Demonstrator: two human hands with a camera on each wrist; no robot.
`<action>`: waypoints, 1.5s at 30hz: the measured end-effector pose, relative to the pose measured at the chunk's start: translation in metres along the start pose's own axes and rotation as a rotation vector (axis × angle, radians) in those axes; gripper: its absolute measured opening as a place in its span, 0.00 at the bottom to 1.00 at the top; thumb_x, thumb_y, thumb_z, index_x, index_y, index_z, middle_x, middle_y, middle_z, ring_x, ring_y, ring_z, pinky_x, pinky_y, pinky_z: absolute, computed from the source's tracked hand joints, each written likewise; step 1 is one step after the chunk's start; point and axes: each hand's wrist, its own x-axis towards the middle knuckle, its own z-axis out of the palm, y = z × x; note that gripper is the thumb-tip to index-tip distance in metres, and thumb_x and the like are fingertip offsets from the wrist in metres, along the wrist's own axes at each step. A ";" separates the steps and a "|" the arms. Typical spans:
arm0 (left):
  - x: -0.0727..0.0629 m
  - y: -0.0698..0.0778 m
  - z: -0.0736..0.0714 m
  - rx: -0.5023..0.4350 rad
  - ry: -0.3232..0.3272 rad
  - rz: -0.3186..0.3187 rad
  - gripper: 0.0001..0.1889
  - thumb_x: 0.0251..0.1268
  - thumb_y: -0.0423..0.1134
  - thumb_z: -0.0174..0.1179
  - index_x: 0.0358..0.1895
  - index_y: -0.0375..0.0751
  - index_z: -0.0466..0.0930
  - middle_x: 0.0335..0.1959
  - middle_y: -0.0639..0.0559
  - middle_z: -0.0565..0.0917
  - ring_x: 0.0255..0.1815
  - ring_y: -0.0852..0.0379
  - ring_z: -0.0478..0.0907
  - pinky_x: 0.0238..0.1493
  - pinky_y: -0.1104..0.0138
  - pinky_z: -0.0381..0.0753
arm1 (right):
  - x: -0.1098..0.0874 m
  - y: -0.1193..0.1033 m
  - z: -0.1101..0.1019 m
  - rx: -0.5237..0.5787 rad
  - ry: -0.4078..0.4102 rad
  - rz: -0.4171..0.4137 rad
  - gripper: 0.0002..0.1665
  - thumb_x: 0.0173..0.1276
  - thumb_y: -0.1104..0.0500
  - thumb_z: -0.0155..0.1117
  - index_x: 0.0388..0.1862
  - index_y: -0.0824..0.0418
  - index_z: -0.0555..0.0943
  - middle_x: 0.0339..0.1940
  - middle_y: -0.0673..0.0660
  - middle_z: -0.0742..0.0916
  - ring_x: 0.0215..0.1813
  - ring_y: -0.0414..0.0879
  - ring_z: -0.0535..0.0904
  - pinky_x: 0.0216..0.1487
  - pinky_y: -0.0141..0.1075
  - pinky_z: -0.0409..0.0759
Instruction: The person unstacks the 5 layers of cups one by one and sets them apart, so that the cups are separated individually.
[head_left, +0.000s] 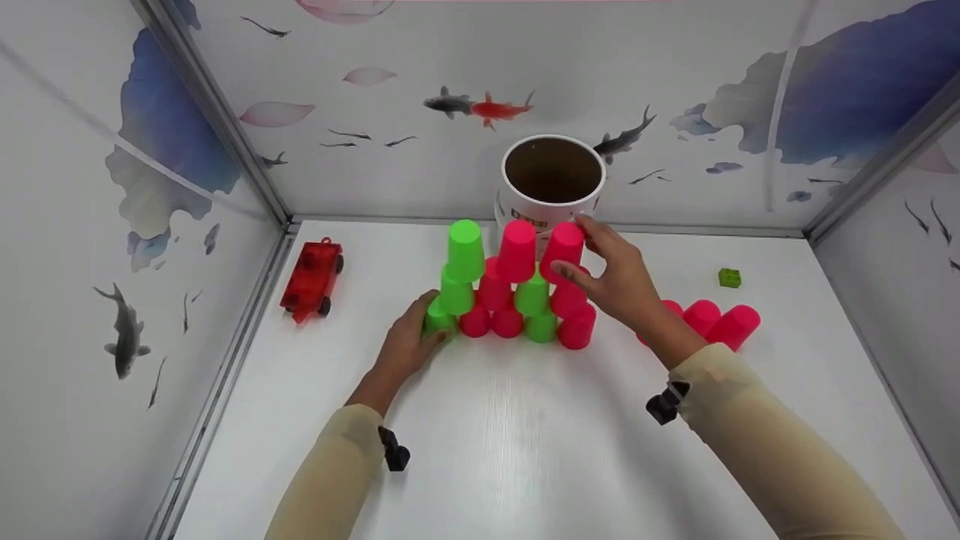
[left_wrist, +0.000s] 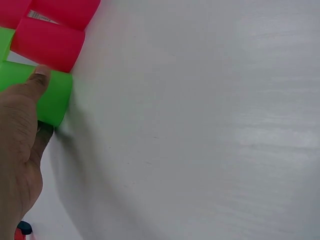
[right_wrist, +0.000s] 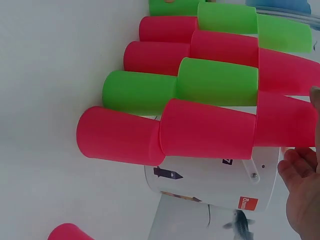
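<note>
Upside-down plastic cups in green and pink form a three-row stacked wall on the white table. My left hand (head_left: 409, 341) grips the green cup (left_wrist: 52, 97) at the left end of the bottom row, its thumb on the near side. At the top row's right end, my right hand (head_left: 619, 274) holds a pink cup (head_left: 562, 251) between thumb and fingers. The thumb lies across the cup's front in the head view; the fingertips are partly hidden behind it. Beside that cup stand another pink cup (head_left: 517, 251) and a green cup (head_left: 466, 251) on top.
Right behind the wall stands a large white bucket (head_left: 517, 206), open at the top. A red toy car (head_left: 313, 279) is at the left. Several more pink cups (head_left: 733, 328) lie at the right, partly behind my forearm, with a small green block (head_left: 729, 277) beyond them.
</note>
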 end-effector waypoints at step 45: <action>0.000 0.002 0.001 0.000 0.013 0.009 0.41 0.76 0.44 0.72 0.86 0.50 0.63 0.77 0.45 0.79 0.78 0.44 0.76 0.83 0.47 0.73 | -0.075 0.047 -0.052 -0.049 0.169 -0.033 0.42 0.62 0.67 0.86 0.76 0.56 0.82 0.66 0.61 0.88 0.65 0.59 0.87 0.60 0.13 0.77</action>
